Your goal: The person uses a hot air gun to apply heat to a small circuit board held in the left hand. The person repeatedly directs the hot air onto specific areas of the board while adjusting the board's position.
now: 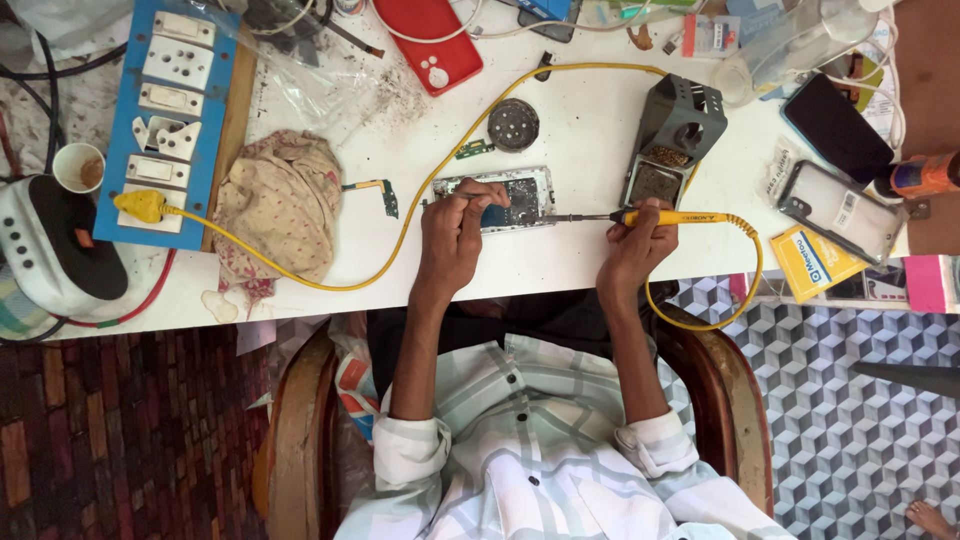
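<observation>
Opened phone (505, 200) sits centre frame on the white table (580, 260), board exposed. Left hand (455, 225) rests on its left end, fingers pinched narrow on a thin tool; can't tell what kind. Right hand (635, 240) grips the yellow soldering iron (660, 216), fingers closed round the handle, tip pointing left and touching the phone's right edge. Iron stand (675, 135) just above the right hand. Yellow cord (300, 270) runs to the blue switchboard (165, 110), upper left. Cloth (280, 200) left of the phone.
</observation>
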